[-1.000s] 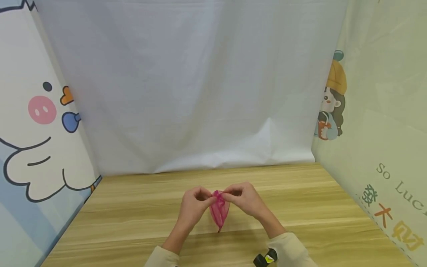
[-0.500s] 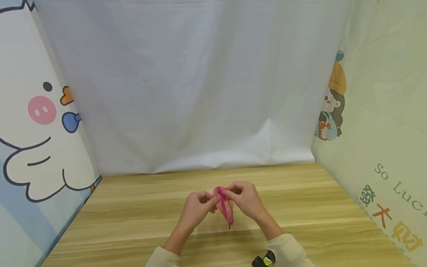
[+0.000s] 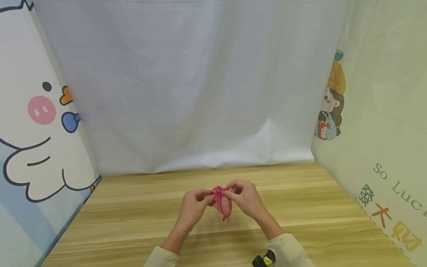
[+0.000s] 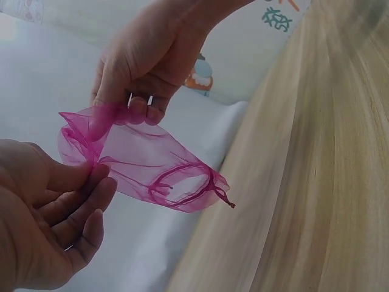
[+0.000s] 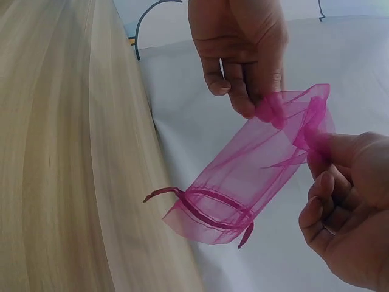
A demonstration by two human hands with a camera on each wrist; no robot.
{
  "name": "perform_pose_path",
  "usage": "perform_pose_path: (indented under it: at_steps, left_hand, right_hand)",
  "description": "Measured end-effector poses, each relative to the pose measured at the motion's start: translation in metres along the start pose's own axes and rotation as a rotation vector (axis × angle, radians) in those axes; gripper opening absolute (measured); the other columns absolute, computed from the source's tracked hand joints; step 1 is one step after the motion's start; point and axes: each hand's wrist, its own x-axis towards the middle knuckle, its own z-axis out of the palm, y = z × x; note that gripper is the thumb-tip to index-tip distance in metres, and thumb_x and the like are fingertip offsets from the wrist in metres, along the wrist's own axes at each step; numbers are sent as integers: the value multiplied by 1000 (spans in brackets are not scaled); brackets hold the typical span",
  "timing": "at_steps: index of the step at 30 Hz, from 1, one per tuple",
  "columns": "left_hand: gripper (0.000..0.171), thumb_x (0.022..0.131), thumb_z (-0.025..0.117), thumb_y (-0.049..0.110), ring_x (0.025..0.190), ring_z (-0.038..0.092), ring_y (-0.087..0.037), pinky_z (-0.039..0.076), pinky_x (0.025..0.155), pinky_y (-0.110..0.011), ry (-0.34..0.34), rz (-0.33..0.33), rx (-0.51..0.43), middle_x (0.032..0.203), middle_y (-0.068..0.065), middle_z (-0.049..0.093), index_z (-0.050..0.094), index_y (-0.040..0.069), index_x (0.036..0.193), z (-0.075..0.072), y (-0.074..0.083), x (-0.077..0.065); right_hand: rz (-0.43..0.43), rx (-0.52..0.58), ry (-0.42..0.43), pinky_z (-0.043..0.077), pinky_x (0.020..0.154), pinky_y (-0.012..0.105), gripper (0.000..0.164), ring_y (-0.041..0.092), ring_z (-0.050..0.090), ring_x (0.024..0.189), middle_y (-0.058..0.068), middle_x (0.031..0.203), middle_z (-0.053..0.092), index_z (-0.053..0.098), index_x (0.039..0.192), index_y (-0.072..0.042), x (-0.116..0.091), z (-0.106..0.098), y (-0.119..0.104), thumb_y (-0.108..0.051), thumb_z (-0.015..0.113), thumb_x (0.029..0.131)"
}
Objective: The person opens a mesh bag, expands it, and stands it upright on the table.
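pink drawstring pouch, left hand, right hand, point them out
Pink drawstring pouch (image 5: 243,161), right wrist view: middle of its sheer body.
Left hand (image 3: 192,207), head view: its middle.
Right hand (image 3: 248,197), head view: its middle.

A pale sheet (image 3: 186,89), perhaps cloth, hangs behind the wood-grained table (image 3: 126,211).

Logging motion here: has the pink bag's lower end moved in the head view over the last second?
Yes: the lower end of the pink bag has shifted up the picture, toward the far edge of the wooden table.

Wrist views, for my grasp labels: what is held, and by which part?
Left hand and right hand pinch the sheer magenta drawstring pouch at the end opposite its drawstring.
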Motion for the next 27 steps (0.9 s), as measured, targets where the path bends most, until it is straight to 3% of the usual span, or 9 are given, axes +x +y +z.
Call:
perform_pose_path:
  at_steps: [5,9,12,18,27]
  left_hand:
    - [24,97,66,9,78,72,-21,57,74,-38,-49,30,47,85,-12,74,68,-7,114,0,2,-1]
    - [34,97,68,20,76,71,-20,56,69,-33,-60,31,57,83,-8,73,61,-5,119,1,2,-2]
    - [32,94,72,25,73,70,-22,52,62,-30,-21,32,53,79,-6,71,62,-1,109,2,3,-3]
    - [14,90,76,13,66,67,-17,50,57,-24,64,35,63,73,-3,68,69,2,86,3,4,-2]
    - [11,92,73,11,64,66,-15,52,56,-24,63,115,153,72,-2,70,76,2,87,5,4,-4]
  right_hand:
    - [-18,-4,1,47,54,25,5,17,59,60,0,68,64,73,90,-6,0,1,0,-10,75,90]
    - [-33,0,-8,46,54,24,7,13,58,60,4,72,68,73,91,-6,0,3,2,-12,74,91]
    - [-48,5,-18,45,53,24,7,16,59,60,4,74,69,74,91,-5,-1,4,2,-12,74,91]
    - [-59,10,-42,47,54,23,9,22,63,62,0,72,68,73,84,-6,-1,3,0,-13,75,91]
    - [-108,-48,-60,49,54,25,11,7,58,61,-3,74,69,75,85,-9,-1,2,2,-17,74,92]
